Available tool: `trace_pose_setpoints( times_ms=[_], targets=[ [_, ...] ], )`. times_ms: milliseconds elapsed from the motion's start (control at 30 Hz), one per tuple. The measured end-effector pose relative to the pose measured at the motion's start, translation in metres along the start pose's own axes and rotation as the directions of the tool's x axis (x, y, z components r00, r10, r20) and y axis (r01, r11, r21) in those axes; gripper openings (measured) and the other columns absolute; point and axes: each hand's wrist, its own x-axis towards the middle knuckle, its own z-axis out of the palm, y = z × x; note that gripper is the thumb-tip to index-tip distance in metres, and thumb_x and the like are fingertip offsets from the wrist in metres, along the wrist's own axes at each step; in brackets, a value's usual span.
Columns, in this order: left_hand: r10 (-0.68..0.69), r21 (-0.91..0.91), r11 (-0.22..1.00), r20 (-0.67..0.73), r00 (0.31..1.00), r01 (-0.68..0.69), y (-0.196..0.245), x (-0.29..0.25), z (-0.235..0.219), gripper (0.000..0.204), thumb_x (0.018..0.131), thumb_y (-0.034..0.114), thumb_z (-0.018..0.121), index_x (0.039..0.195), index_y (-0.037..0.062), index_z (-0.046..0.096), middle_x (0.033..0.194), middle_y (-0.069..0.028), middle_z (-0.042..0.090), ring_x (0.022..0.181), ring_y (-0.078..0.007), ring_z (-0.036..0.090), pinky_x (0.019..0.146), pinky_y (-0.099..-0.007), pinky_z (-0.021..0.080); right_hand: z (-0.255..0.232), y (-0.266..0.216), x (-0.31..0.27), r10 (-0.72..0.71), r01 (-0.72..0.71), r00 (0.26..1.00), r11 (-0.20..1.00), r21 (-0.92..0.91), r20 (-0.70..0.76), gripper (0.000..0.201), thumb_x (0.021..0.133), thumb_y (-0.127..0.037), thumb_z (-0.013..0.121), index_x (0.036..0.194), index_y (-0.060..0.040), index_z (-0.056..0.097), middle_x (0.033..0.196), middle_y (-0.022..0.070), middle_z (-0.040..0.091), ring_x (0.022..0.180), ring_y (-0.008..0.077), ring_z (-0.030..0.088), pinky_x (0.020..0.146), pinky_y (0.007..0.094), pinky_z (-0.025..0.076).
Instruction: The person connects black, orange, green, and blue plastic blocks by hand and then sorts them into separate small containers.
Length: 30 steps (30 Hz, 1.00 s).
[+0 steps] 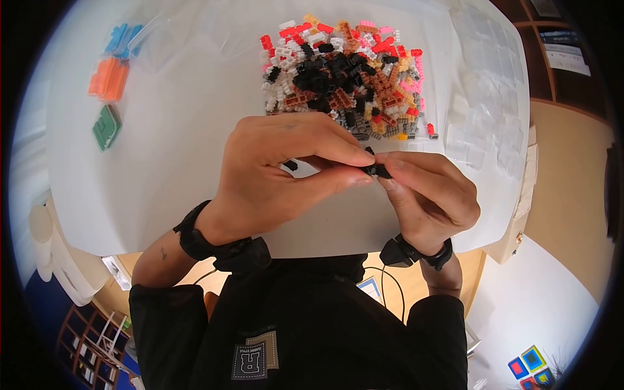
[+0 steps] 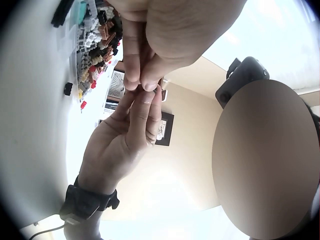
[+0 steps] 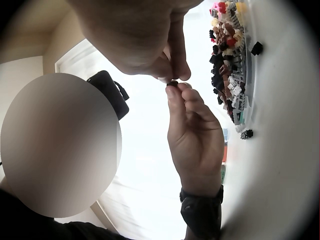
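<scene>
Small black building bricks are between the fingertips of both hands, over the near part of the table. The left hand pinches them from the left with thumb and forefinger. From the other side, the right hand pinches with its thumb and forefinger, the two sets of fingertips meeting. In the right wrist view a dark brick shows between the fingertips; the fingers cover most of it. Another loose black brick appears through the gap of the left hand, on the white table.
A heap of mixed bricks in a clear tray lies beyond the hands. Blue, orange and green pieces sit at the left. Clear plastic containers line the right side. Loose black bricks lie beside the tray.
</scene>
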Motion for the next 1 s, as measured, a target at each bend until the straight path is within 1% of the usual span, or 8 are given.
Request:
trace_pose_setpoints(
  times_ms=[367, 533, 733, 1000],
  targets=[
    [0.01, 0.029, 1.0, 0.001, 1.0, -0.01, 0.0001, 0.0002, -0.0002, 0.024, 0.065, -0.013, 0.075, 0.087, -0.0036, 0.069, 0.085, -0.0171, 0.068, 0.075, -0.0197, 0.067, 0.065, -0.026, 0.053, 0.0004, 0.0011, -0.0003, -0.007, 0.007, 1.0, 1.0, 0.014, 0.002, 0.025, 0.066, 0.011, 0.075, 0.089, 0.0006, 0.071, 0.083, 0.0157, 0.07, 0.069, 0.0199, 0.069, 0.056, 0.0239, 0.054],
    [0.032, 0.09, 0.995, 0.01, 0.999, -0.033, 0.0011, 0.0006, -0.0011, 0.024, 0.064, -0.012, 0.076, 0.086, -0.0022, 0.07, 0.085, -0.0166, 0.069, 0.074, -0.0196, 0.067, 0.064, -0.0255, 0.053, 0.0005, 0.0016, 0.0006, -0.014, 0.014, 1.0, 1.0, 0.028, 0.002, 0.026, 0.065, 0.011, 0.075, 0.089, 0.0007, 0.071, 0.083, 0.0158, 0.07, 0.068, 0.0193, 0.068, 0.055, 0.0233, 0.053],
    [0.047, 0.11, 0.993, 0.003, 0.999, -0.047, 0.0008, 0.0006, -0.0005, 0.024, 0.064, -0.011, 0.076, 0.086, -0.0016, 0.071, 0.085, -0.0159, 0.069, 0.074, -0.019, 0.067, 0.064, -0.0248, 0.053, 0.0016, 0.0008, 0.0004, 0.002, -0.001, 1.0, 0.999, 0.041, -0.015, 0.027, 0.065, 0.012, 0.074, 0.089, 0.0005, 0.071, 0.083, 0.0156, 0.07, 0.067, 0.0184, 0.068, 0.054, 0.0228, 0.052],
    [0.066, 0.12, 0.991, 0.008, 0.998, -0.066, 0.0004, 0.001, -0.0004, 0.024, 0.064, -0.011, 0.076, 0.086, -0.0014, 0.071, 0.084, -0.0159, 0.069, 0.073, -0.0188, 0.067, 0.063, -0.0248, 0.053, 0.0008, 0.0018, 0.0001, -0.012, 0.012, 1.0, 0.999, 0.042, -0.008, 0.027, 0.065, 0.012, 0.073, 0.089, 0.0016, 0.071, 0.082, 0.0161, 0.069, 0.067, 0.0192, 0.068, 0.054, 0.0234, 0.053]
  ],
)
